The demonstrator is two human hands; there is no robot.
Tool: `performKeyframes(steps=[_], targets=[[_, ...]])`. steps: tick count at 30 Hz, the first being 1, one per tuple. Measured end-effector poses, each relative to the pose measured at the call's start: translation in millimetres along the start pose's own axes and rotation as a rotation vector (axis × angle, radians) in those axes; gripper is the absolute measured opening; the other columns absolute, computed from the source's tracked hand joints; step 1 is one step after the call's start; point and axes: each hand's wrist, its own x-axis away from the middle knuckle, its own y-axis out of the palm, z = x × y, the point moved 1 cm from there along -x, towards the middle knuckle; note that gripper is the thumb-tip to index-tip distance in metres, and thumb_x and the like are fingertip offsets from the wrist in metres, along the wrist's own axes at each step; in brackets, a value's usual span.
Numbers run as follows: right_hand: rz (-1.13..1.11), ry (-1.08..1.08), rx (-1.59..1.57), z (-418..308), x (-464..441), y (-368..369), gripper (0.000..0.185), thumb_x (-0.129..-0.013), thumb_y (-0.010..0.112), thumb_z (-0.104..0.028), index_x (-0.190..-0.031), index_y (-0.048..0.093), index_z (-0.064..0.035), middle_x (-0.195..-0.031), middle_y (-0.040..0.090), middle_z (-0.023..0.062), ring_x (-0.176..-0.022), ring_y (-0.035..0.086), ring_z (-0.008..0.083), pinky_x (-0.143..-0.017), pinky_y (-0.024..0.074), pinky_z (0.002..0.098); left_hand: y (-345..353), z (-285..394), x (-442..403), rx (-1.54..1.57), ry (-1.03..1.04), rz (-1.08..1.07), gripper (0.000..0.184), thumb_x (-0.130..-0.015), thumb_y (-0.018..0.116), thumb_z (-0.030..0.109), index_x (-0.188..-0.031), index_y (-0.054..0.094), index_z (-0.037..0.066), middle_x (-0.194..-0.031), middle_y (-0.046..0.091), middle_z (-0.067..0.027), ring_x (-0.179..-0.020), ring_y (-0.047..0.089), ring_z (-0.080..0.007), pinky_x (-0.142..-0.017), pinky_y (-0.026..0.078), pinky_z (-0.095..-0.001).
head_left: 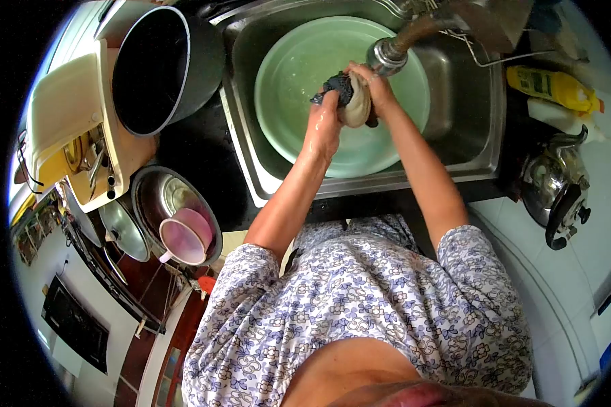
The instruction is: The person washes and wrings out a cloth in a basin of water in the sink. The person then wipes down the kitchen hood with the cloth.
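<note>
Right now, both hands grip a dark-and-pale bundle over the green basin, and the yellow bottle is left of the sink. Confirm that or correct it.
The bottle's side is wrong: the head view shows the yellow bottle right of the sink. Both the left hand and right hand do grip the dark-and-pale bundle over the green basin.

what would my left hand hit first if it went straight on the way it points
The dark cloth already against the left hand, then the pale cloth and probably the right hand; depth is unclear here.
</note>
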Motion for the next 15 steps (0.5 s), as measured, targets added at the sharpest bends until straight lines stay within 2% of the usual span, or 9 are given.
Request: performKeyframes(steps=[3,4,5,6,7,8,11,14,15], targets=[[0.028,-0.237,0.540,17.3,-31.1,-42.2,0.042,-0.080,0.058,-0.029,-0.116,0.051,-0.0090,-0.109,0.054,0.0068,-0.101,0.050,0.0194,-0.086,0.0385,0.0328,-34.8,-31.1,-25.3,-0.212,-0.175,-0.044,0.058,-0.084,0.049,0.030,-0.131,0.025,0.006,-0.129,0.034,-0.0168,-0.114,0.039,-0.0256,-0.090,0.035,-0.0372],[0.047,-0.295,0.775,34.7,-47.6,-62.5,0.052,-0.080,0.059,-0.033,-0.125,0.045,-0.0121,-0.117,0.051,0.0091,-0.107,0.048,0.0241,-0.090,0.0363,0.0360,-48.1,-49.3,-41.1,-0.199,-0.195,0.010,0.067,-0.084,0.050,0.034,-0.135,0.013,0.011,-0.136,0.022,-0.0169,-0.122,0.030,-0.0269,-0.095,0.030,-0.0386],[0.085,-0.339,1.100,43.2,-44.8,-62.1,0.057,-0.079,0.060,-0.035,-0.128,0.040,-0.0148,-0.122,0.046,0.0104,-0.111,0.044,0.0279,-0.092,0.0341,0.0393,-61.4,-67.5,-56.6,-0.184,-0.215,0.065,0.077,-0.084,0.050,0.037,-0.140,0.001,0.015,-0.143,0.009,-0.0171,-0.129,0.021,-0.0283,-0.099,0.025,-0.0400],[0.122,-0.386,1.426,50.3,-39.4,-58.3,0.062,-0.077,0.061,-0.037,-0.131,0.036,-0.0176,-0.127,0.042,0.0116,-0.115,0.041,0.0318,-0.094,0.0319,0.0426,-94.0,-115.2,-78.7,-0.519,-0.237,0.128,0.077,-0.084,0.049,0.038,-0.140,0.001,0.017,-0.143,0.010,-0.0164,-0.130,0.019,-0.0291,-0.100,0.023,-0.0400],[0.162,-0.428,1.752,52.7,-30.1,-51.4,0.068,-0.076,0.062,-0.040,-0.134,0.031,-0.0204,-0.132,0.037,0.0129,-0.118,0.037,0.0357,-0.096,0.0297,0.0460,-91.7,-100.1,-74.3,-0.449,-0.301,0.163,0.076,-0.084,0.049,0.038,-0.140,0.001,0.019,-0.143,0.007,-0.0168,-0.130,0.017,-0.0293,-0.101,0.023,-0.0393],[0.089,-0.429,1.791,56.2,-20.2,-43.3,0.072,-0.075,0.063,-0.042,-0.134,0.029,-0.0218,-0.135,0.030,0.0132,-0.120,0.032,0.0384,-0.097,0.0270,0.0489,-89.7,-85.0,-64.2,-0.382,-0.367,0.198,0.075,-0.084,0.049,0.038,-0.140,0.001,0.020,-0.143,0.005,-0.0171,-0.131,0.015,-0.0294,-0.101,0.023,-0.0386],[-0.119,-0.375,1.880,60.8,-17.7,-22.8,0.080,-0.069,0.067,-0.045,-0.134,0.027,-0.0238,-0.143,0.009,0.0122,-0.126,0.018,0.0422,-0.099,0.0212,0.0577,-98.8,-82.4,-51.2,-0.219,-0.280,0.065,0.074,-0.085,0.047,0.040,-0.140,0.000,0.022,-0.144,0.006,-0.0135,-0.131,0.016,-0.0296,-0.100,0.023,-0.0449],[-0.146,-0.439,1.907,67.2,-48.7,-38.8,0.078,-0.068,0.069,-0.041,-0.133,0.029,-0.0232,-0.142,0.014,0.0134,-0.126,0.022,0.0397,-0.098,0.0248,0.0560,-90.9,-77.4,-61.5,-0.124,-0.535,0.237,0.074,-0.085,0.045,0.043,-0.139,-0.001,0.023,-0.144,0.009,-0.0087,-0.130,0.019,-0.0298,-0.097,0.023,-0.0533],[-0.231,-0.112,2.032,21.1,-36.1,0.3,0.072,-0.069,0.068,-0.030,-0.131,0.033,-0.0230,-0.142,0.015,0.0124,-0.123,0.029,0.0376,-0.097,0.0293,0.0508,-96.5,-85.6,-62.8,-0.084,-0.530,0.197,0.075,-0.084,0.045,0.046,-0.139,-0.001,0.023,-0.144,0.011,-0.0048,-0.129,0.022,-0.0302,-0.092,0.025,-0.0600]])
